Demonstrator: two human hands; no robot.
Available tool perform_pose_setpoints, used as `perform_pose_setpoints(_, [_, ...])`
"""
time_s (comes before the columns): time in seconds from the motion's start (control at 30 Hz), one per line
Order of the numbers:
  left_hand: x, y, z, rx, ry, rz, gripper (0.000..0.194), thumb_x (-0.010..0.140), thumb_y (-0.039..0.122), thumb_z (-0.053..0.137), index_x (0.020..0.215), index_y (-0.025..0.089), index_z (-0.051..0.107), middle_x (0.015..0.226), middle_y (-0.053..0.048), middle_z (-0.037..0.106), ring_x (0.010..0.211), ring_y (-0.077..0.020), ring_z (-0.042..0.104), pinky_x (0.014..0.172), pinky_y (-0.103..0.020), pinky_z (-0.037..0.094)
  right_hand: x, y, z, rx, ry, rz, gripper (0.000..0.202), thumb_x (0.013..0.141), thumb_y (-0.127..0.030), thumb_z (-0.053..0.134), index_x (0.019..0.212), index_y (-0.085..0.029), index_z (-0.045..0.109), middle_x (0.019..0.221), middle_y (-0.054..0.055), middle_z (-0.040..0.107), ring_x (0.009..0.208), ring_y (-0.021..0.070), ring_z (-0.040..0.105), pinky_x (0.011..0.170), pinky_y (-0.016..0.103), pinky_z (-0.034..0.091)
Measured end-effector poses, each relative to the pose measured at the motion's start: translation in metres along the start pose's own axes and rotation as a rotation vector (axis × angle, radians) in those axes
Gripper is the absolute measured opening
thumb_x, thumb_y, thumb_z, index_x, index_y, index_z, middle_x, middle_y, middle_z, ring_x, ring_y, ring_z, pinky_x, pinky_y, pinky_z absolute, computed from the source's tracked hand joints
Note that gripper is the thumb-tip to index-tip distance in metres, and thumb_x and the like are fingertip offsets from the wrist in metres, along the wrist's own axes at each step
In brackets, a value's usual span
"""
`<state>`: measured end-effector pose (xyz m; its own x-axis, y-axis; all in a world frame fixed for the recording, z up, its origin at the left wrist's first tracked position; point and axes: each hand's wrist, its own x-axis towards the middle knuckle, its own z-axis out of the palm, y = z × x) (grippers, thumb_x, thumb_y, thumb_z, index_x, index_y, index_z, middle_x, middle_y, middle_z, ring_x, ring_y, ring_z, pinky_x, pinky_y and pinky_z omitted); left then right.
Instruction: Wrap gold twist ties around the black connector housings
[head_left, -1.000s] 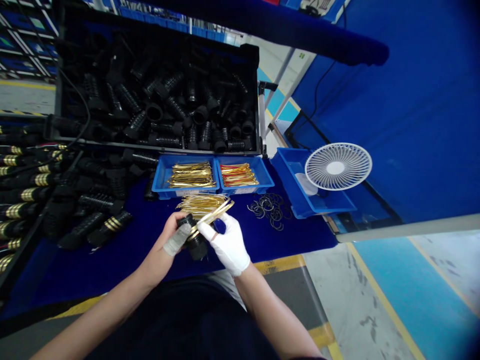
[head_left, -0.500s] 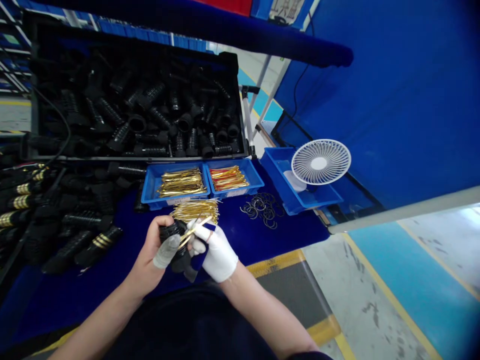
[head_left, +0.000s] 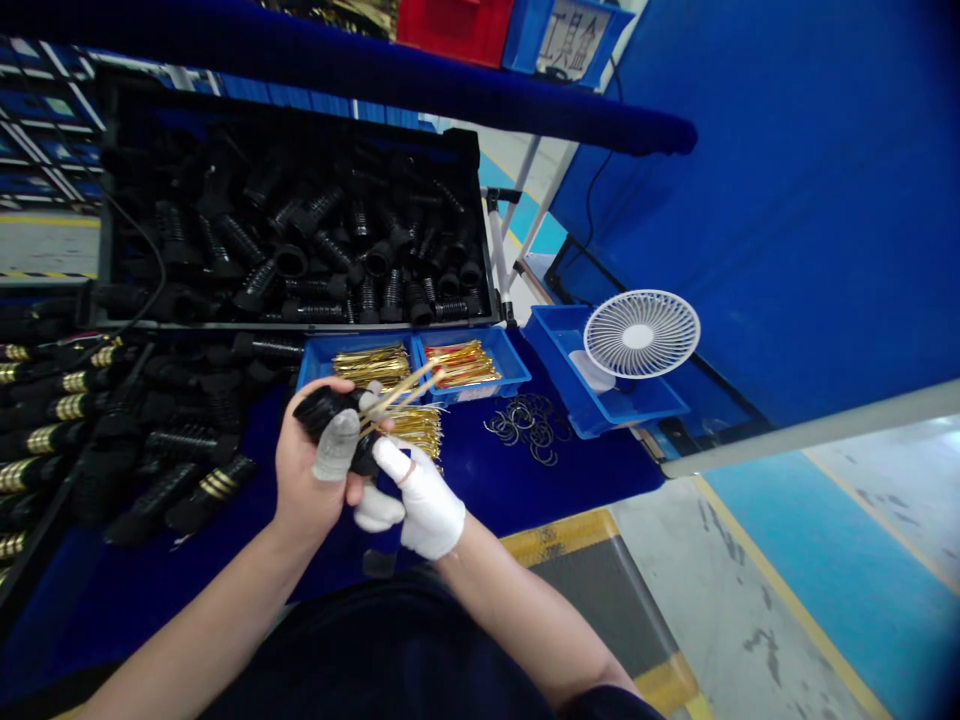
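My left hand [head_left: 311, 460], with a grey-white thumb cover, is wrapped round a black ribbed rubber part [head_left: 322, 412]. Gold strips [head_left: 401, 395] stick out from that part toward the upper right. My right hand [head_left: 420, 500], in a white partial glove, has its fingers closed against the right side of the black part; its fingertips are partly hidden. Just behind the hands lies a pile of gold strips [head_left: 421, 430] on the blue cloth. Farther back are a blue bin of gold strips [head_left: 319, 352] and a blue bin of red and gold strips [head_left: 516, 368].
A large black crate [head_left: 300, 327] of ribbed parts stands at the back. Black parts with gold bands [head_left: 217, 483] lie at left. Black rings [head_left: 529, 425] lie right of the hands, near a white fan [head_left: 641, 335] over a blue bin [head_left: 592, 418]. A shelf edge [head_left: 450, 85] crosses above.
The black part has tilted and moved slightly up and left in my left hand. The gold strips now point farther up. My right hand has shifted slightly downward from them, and the view has tilted up.
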<state>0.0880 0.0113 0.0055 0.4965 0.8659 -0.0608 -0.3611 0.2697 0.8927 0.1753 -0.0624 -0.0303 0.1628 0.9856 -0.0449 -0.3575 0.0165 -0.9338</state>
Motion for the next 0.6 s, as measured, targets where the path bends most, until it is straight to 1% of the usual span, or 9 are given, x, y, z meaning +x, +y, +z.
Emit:
perform_pose_setpoints(0.1, [0.012, -0.013, 0.014, -0.115, 0.131, 0.141, 0.041, 0.078, 0.046, 0.081, 0.105, 0.022, 0.061, 0.089, -0.001, 0.075, 0.068, -0.0145, 0.069, 0.057, -0.021, 0.051, 0.009, 0.003, -0.003, -0.466, 0.349, -0.344, 0.034, 0.088, -0.048, 0.062, 0.11, -0.022, 0.062, 0.089, 0.005, 0.064, 0.078, 0.0208, 0.061, 0.076, 0.037, 0.053])
perform_pose_setpoints(0.2, [0.022, -0.019, 0.022, -0.268, 0.131, -0.037, 0.043, 0.077, 0.053, 0.079, 0.091, 0.014, 0.067, 0.084, -0.004, 0.074, 0.076, -0.0165, 0.071, 0.071, -0.026, 0.057, 0.01, 0.004, -0.008, -0.865, 0.438, -0.647, 0.032, 0.087, -0.027, 0.062, 0.119, -0.024, 0.063, 0.111, 0.009, 0.064, 0.104, 0.0242, 0.061, 0.094, 0.039, 0.05])
perform_pose_setpoints(0.27, [0.024, -0.017, 0.022, -0.316, 0.089, -0.106, 0.043, 0.076, 0.053, 0.08, 0.088, 0.013, 0.068, 0.081, -0.004, 0.074, 0.072, -0.0155, 0.07, 0.068, -0.024, 0.057, 0.006, 0.001, -0.009, -0.904, 0.445, -0.73, 0.033, 0.088, -0.021, 0.059, 0.121, -0.024, 0.062, 0.114, 0.009, 0.063, 0.107, 0.023, 0.062, 0.094, 0.038, 0.051])
perform_pose_setpoints(0.33, [0.022, -0.014, 0.02, -0.312, 0.074, -0.048, 0.04, 0.077, 0.05, 0.081, 0.092, 0.016, 0.067, 0.082, -0.003, 0.075, 0.065, -0.0137, 0.068, 0.059, -0.021, 0.055, -0.001, -0.002, -0.006, -0.71, 0.424, -0.652, 0.037, 0.088, -0.026, 0.064, 0.124, -0.022, 0.059, 0.113, 0.009, 0.063, 0.104, 0.0216, 0.064, 0.091, 0.037, 0.054])
perform_pose_setpoints(0.4, [0.017, -0.012, 0.016, -0.249, 0.039, 0.036, 0.036, 0.08, 0.046, 0.079, 0.1, 0.02, 0.064, 0.088, -0.003, 0.076, 0.049, -0.0089, 0.061, 0.045, -0.018, 0.047, -0.006, -0.005, -0.002, -0.458, 0.324, -0.443, 0.032, 0.094, -0.04, 0.058, 0.117, -0.018, 0.06, 0.09, 0.006, 0.065, 0.076, 0.0174, 0.065, 0.073, 0.034, 0.057])
perform_pose_setpoints(0.47, [0.013, -0.015, 0.014, -0.154, -0.013, 0.06, 0.034, 0.083, 0.042, 0.077, 0.106, 0.022, 0.062, 0.094, -0.003, 0.076, 0.034, -0.0031, 0.047, 0.032, -0.015, 0.033, -0.008, -0.005, 0.001, -0.307, 0.233, -0.241, 0.04, 0.101, -0.05, 0.042, 0.102, -0.016, 0.062, 0.064, -0.001, 0.055, 0.047, 0.0121, 0.049, 0.05, 0.028, 0.049])
perform_pose_setpoints(0.5, [0.012, -0.018, 0.012, -0.119, -0.028, 0.062, 0.034, 0.084, 0.041, 0.076, 0.107, 0.023, 0.062, 0.096, -0.004, 0.076, 0.031, -0.0015, 0.042, 0.03, -0.015, 0.028, -0.008, -0.004, 0.002, -0.309, 0.241, -0.2, 0.043, 0.102, -0.051, 0.037, 0.098, -0.016, 0.063, 0.059, -0.002, 0.052, 0.043, 0.0115, 0.045, 0.047, 0.027, 0.047])
perform_pose_setpoints(0.53, [0.012, -0.021, 0.011, -0.1, -0.02, 0.071, 0.034, 0.083, 0.04, 0.077, 0.108, 0.022, 0.062, 0.096, -0.004, 0.076, 0.032, -0.0016, 0.044, 0.031, -0.015, 0.029, -0.008, -0.002, 0.002, -0.368, 0.286, -0.207, 0.041, 0.101, -0.049, 0.04, 0.099, -0.016, 0.063, 0.062, 0.0, 0.056, 0.046, 0.0129, 0.049, 0.05, 0.029, 0.049])
perform_pose_setpoints(0.6, [0.014, -0.028, 0.009, -0.094, 0.036, 0.097, 0.034, 0.081, 0.038, 0.08, 0.105, 0.02, 0.063, 0.094, -0.004, 0.076, 0.047, -0.0062, 0.059, 0.044, -0.016, 0.043, -0.007, 0.003, 0.001, -0.615, 0.415, -0.307, 0.034, 0.095, -0.041, 0.053, 0.116, -0.016, 0.064, 0.087, 0.008, 0.07, 0.072, 0.0203, 0.066, 0.072, 0.035, 0.057])
